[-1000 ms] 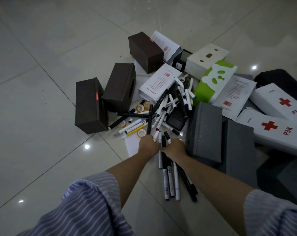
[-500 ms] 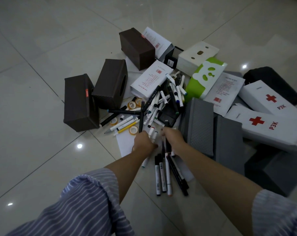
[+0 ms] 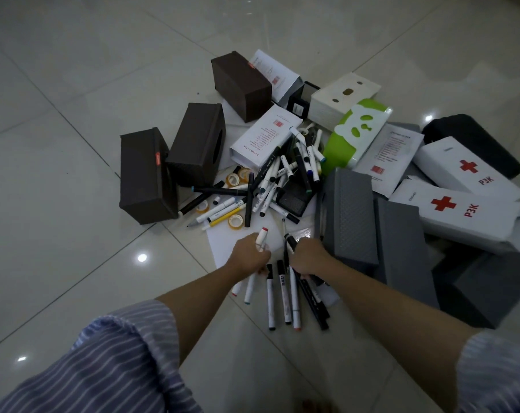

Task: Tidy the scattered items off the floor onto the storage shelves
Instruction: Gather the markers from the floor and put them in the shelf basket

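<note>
Markers (image 3: 270, 186) lie heaped on the floor (image 3: 74, 263), your landmark being the grey box (image 3: 352, 213). Your left hand (image 3: 250, 256), well left of that box, grips a white marker with a red cap (image 3: 261, 238). Your right hand (image 3: 308, 254), just beside the box's near corner, curls round a black pen (image 3: 291, 242). A loose row of markers (image 3: 282, 296) lies below both hands. Brown boxes (image 3: 169, 162) stand far left of it.

Brown boxes (image 3: 199, 147), grey textured boxes (image 3: 352, 216), red-crossed white boxes (image 3: 461, 210), a blue-striped sleeve (image 3: 103, 362), pale floor tiles (image 3: 74, 70).
</note>
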Tool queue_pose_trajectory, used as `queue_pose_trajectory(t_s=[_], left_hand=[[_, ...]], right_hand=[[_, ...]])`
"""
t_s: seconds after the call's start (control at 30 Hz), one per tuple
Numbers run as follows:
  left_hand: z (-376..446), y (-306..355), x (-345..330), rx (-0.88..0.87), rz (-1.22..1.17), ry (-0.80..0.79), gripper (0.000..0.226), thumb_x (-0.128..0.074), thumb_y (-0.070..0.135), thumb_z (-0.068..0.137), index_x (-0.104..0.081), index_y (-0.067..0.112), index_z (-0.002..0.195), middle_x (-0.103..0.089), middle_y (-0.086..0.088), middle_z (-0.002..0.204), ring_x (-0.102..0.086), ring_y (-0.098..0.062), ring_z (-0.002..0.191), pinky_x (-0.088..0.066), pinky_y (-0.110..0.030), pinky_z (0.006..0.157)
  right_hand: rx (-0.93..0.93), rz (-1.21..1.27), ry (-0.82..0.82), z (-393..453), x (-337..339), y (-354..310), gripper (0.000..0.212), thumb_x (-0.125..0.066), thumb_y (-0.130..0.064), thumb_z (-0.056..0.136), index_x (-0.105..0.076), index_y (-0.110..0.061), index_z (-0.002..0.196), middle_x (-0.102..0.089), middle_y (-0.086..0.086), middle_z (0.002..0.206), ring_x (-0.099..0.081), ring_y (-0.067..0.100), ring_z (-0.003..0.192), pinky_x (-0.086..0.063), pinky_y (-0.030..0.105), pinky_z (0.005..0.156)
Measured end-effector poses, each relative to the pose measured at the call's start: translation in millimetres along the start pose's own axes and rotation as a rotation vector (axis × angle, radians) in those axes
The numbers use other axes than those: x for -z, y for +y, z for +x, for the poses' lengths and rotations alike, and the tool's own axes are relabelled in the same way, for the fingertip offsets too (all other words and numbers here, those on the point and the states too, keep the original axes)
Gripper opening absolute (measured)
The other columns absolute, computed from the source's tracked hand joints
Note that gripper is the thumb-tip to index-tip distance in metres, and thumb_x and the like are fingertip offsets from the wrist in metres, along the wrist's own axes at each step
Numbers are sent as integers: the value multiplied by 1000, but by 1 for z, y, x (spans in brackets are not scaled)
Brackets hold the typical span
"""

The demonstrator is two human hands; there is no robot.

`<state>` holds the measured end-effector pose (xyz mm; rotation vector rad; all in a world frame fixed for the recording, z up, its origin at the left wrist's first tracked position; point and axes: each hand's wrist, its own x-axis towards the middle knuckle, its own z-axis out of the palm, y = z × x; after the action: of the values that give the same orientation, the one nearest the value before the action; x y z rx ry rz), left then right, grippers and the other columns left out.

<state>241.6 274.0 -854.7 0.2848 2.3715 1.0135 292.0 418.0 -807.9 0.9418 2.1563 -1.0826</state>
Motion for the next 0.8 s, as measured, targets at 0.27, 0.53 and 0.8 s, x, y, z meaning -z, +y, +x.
queue_pose_trajectory(t_s=[0.27, 0.53, 0.8], left_hand=[[-19, -12, -23, 118, 226, -249, 33, -81, 33, 76, -67, 3, 80, -73, -11, 73, -71, -17, 62, -60, -29, 64], [-23, -10, -14, 197, 303, -141, 39, -79, 34, 74, -45, 16, 68, -56, -2, 70, -59, -19, 70, -49, -29, 56], [-18, -15, 9, 169, -80, 50, 44, -71, 35, 77, -48, 13, 107, -62, -7, 93, -65, -23, 77, -57, -38, 67]], right_hand=[[120, -446, 27, -11, -20, 13, 34, -56, -10, 91, -49, 1, 123, -52, 14, 106, -57, 30, 113, -47, 30, 83], [164, -415, 20, -5, -28, 25, 31, -58, 2, 89, -44, 2, 117, -56, 20, 122, -59, 29, 109, -42, 24, 68], [204, -62, 161, 18, -19, 10, 22, -68, -20, 90, -62, -3, 77, -65, 14, 86, -63, 26, 85, -45, 27, 67]])
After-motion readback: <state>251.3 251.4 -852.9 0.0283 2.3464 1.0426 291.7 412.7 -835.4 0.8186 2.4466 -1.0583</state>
